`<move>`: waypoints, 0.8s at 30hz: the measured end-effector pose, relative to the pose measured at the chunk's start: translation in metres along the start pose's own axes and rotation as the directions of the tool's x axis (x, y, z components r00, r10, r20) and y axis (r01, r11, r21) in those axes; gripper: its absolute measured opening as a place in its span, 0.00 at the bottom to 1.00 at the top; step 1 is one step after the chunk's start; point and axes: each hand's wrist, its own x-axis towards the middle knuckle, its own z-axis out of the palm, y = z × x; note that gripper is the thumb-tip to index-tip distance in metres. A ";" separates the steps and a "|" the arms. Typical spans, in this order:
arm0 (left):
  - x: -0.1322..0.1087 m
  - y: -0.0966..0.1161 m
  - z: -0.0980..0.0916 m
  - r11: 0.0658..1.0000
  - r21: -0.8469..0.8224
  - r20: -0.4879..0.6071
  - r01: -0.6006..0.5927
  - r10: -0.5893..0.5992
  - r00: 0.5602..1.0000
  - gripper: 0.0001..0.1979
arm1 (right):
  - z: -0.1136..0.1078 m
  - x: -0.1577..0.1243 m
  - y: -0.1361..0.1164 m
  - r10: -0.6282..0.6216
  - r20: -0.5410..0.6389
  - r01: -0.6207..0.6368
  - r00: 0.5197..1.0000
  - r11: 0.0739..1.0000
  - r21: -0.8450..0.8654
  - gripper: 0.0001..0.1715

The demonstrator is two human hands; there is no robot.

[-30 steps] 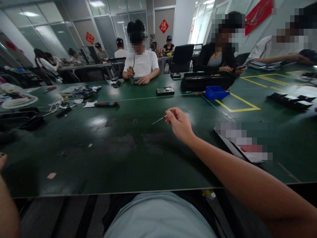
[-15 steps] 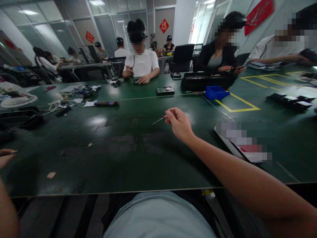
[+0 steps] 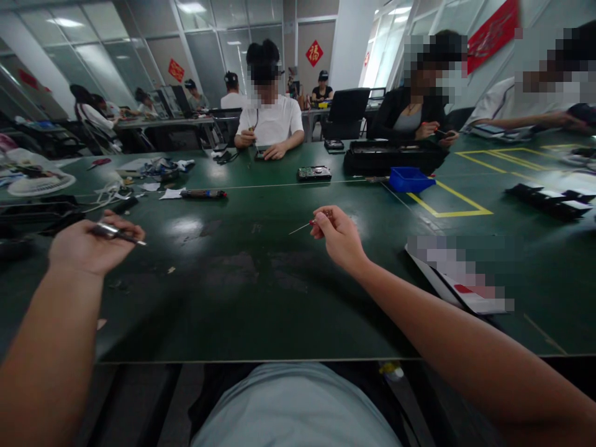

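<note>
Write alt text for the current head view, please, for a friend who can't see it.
Over a green table, the camera wearer's right hand holds a thin-shafted tool, and the left hand holds a dark and silver tool. Farther off lie a hard drive and a blue bin. A person in a white shirt sits opposite.

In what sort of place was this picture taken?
Probably a shared electronics workroom: a device with a bare circuit board lies on the long green table, the right hand holds a thin-shafted tool, and another person works opposite.
</note>
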 end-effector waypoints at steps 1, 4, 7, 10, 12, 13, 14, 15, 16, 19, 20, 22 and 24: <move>-0.007 -0.009 0.013 0.996 -0.060 0.057 0.062 -0.058 0.997 0.15 | 0.000 0.000 0.000 0.000 0.001 0.000 1.000 1.000 -0.003 0.11; -0.037 -0.034 0.049 0.957 -0.018 0.396 0.290 -0.260 0.881 0.18 | 0.001 -0.001 -0.001 -0.005 -0.013 0.005 1.000 1.000 0.004 0.11; -0.066 -0.059 0.083 0.900 0.018 0.487 0.436 -0.389 0.782 0.10 | 0.001 -0.001 -0.001 -0.015 -0.035 0.014 0.999 1.000 -0.012 0.11; -0.091 -0.081 0.116 0.843 0.069 0.554 0.534 -0.477 0.682 0.09 | 0.001 -0.002 -0.001 -0.017 -0.046 0.016 0.999 1.000 -0.022 0.11; -0.107 -0.094 0.135 0.835 0.126 0.606 0.536 -0.493 0.625 0.11 | 0.001 -0.001 0.000 -0.012 -0.046 0.011 0.999 1.000 -0.020 0.11; -0.114 -0.101 0.143 0.841 0.160 0.624 0.517 -0.492 0.607 0.12 | 0.000 -0.001 0.000 -0.007 -0.046 0.006 0.999 1.000 -0.021 0.12; -0.120 -0.108 0.150 0.854 0.191 0.640 0.484 -0.482 0.598 0.12 | 0.000 -0.001 0.000 -0.002 -0.048 0.000 0.999 1.000 -0.022 0.12; -0.126 -0.116 0.156 0.876 0.214 0.655 0.432 -0.457 0.602 0.13 | 0.001 -0.001 0.000 0.003 -0.052 -0.004 0.999 1.000 -0.022 0.12; -0.131 -0.123 0.160 0.904 0.232 0.671 0.359 -0.416 0.613 0.13 | 0.001 0.000 0.000 0.004 -0.058 -0.005 0.998 1.000 -0.019 0.12; -0.137 -0.145 0.163 0.957 0.288 0.739 0.039 -0.248 0.626 0.12 | 0.002 0.000 0.000 -0.007 -0.071 0.007 0.997 1.000 -0.009 0.12; -0.137 -0.151 0.162 0.949 0.307 0.764 -0.075 -0.199 0.613 0.12 | 0.002 0.000 0.000 -0.013 -0.073 0.012 0.997 1.000 -0.011 0.12; -0.135 -0.160 0.157 0.896 0.348 0.814 -0.276 -0.143 0.563 0.12 | 0.002 0.000 -0.001 -0.023 -0.081 0.022 0.996 0.999 -0.025 0.11; -0.130 -0.166 0.152 0.811 0.381 0.855 -0.443 -0.126 0.503 0.17 | 0.002 0.000 -0.001 -0.033 -0.085 0.029 0.996 0.999 -0.046 0.11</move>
